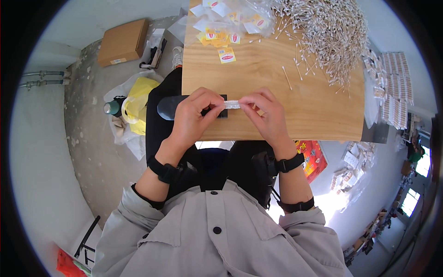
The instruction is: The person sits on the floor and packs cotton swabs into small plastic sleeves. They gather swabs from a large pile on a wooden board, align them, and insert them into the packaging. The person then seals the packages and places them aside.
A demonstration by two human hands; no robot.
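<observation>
Both hands meet over the near edge of the desk (277, 87). My left hand (194, 115) and my right hand (265, 113) are curled shut, each pinching one end of a small clear packet of cotton swabs (232, 105). The packet lies flat between the fingertips, touching both hands, right in the middle. A dark little thing sits under it at the desk edge; I cannot tell what it is. To do this well, I think the packet should stay level and tight, with the thumbs pressing evenly so no swabs slip out. Farther out, at about 12 o'clock from the hands, lie yellow and red paper labels (226, 55) and clear bags (230, 18). At about 1 o'clock sits a big heap of loose cotton swabs (332, 32).
</observation>
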